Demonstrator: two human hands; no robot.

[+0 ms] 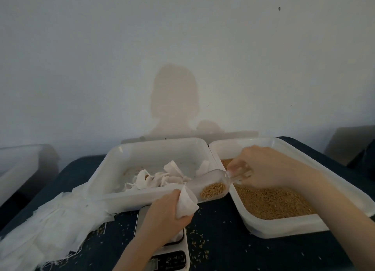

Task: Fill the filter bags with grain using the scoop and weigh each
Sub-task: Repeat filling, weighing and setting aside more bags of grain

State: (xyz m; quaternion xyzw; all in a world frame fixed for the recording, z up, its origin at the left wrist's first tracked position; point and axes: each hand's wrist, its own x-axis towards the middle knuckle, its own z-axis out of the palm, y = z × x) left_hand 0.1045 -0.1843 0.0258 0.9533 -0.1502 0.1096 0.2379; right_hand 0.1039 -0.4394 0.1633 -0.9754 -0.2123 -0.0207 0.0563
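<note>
Wall (pixel 182 37): pale and plain, with a soft shadow of a head and shoulders on it.
Table (pixel 229 248): dark blue top, dotted with spilled grains near the scale.
Right tub (pixel 288 228): white plastic, on the right side of the table, holding a flat bed of golden grain (pixel 269 203).
Middle tub (pixel 113 167): white plastic, just beside the right tub, with a heap of filled, tied bags (pixel 154 179) inside.
Empty bags (pixel 50 224): a messy white pile with loose strings, lying on the table at the left, touching the front corner of the middle tub.
Scale (pixel 172 256): small and white, in front of the middle tub, partly hidden under the left arm; screen too blurry to read.
Right hand (pixel 261 167): above the grain tub, fingers curled round the handle of the scoop.
Left hand (pixel 168 212): above the scale, gripping a filter bag, fingers wrapped round it.
Scoop (pixel 211 183): clear plastic, tilted down to the left, reaching from the right hand to the bag's mouth, with a little pile of grain inside near the handle end.
Filter bag (pixel 187 203): white, mouth up and open, touching the tip of the scoop.
</note>
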